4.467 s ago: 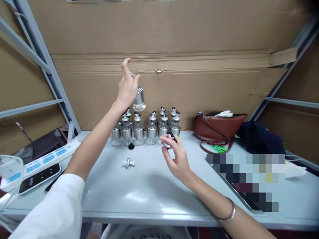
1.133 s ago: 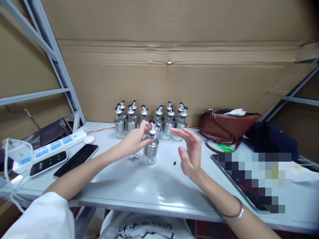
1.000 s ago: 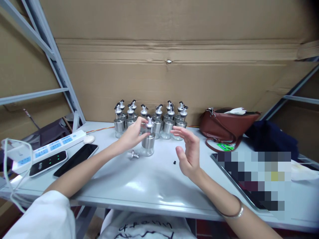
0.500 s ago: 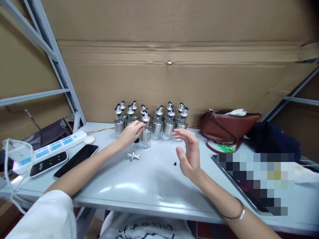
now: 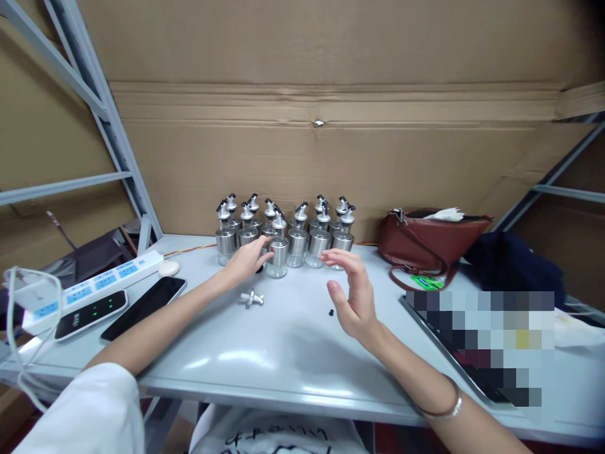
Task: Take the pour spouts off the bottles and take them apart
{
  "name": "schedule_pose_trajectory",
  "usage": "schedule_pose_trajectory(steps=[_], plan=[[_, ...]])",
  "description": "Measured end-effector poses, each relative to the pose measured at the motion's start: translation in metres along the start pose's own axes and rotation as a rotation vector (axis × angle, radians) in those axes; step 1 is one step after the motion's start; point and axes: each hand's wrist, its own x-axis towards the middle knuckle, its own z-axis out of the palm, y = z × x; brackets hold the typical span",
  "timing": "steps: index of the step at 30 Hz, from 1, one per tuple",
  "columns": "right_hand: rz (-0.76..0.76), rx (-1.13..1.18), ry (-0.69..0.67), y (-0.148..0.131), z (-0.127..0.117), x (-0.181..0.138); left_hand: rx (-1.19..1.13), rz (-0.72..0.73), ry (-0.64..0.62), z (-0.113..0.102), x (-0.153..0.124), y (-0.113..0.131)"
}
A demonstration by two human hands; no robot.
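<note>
Several glass oil bottles with steel sleeves and black-tipped pour spouts stand upright against the cardboard. One oil bottle [image 5: 280, 252] stands slightly in front of the others. At its left side is my left hand [image 5: 248, 260], thumb and fingers apart; whether the fingertips touch the steel sleeve I cannot tell. My right hand [image 5: 354, 293] hovers over the table, palm turned inward, fingers loosely curved and thumb spread, holding nothing. Between the hands lie small silver-white spout-like pieces [image 5: 252, 297] and a tiny black piece [image 5: 331, 313]. A dark object beneath my left hand is mostly hidden.
On the left of the table [image 5: 265, 353] are a power strip [image 5: 101, 280], a black phone [image 5: 144, 309], a device with green lights [image 5: 92, 315] and a round white object [image 5: 169, 268]. To the right sit a brown bag [image 5: 430, 243] and a blurred-out flat screen [image 5: 449, 347].
The front bottle has shifted slightly right and back toward the row. My left hand's thumb and fingers have spread apart beside it. My right hand is nearly still.
</note>
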Motion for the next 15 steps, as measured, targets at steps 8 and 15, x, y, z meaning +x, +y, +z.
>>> schedule_pose_trajectory(steps=[8,15], plan=[[-0.003,-0.025,0.001,-0.002,-0.001,0.002,0.205,-0.101,0.040,0.001,-0.005,0.008],[-0.010,-0.043,-0.008,-0.003,-0.001,0.002,0.437,0.197,0.084,0.005,-0.003,0.011]])
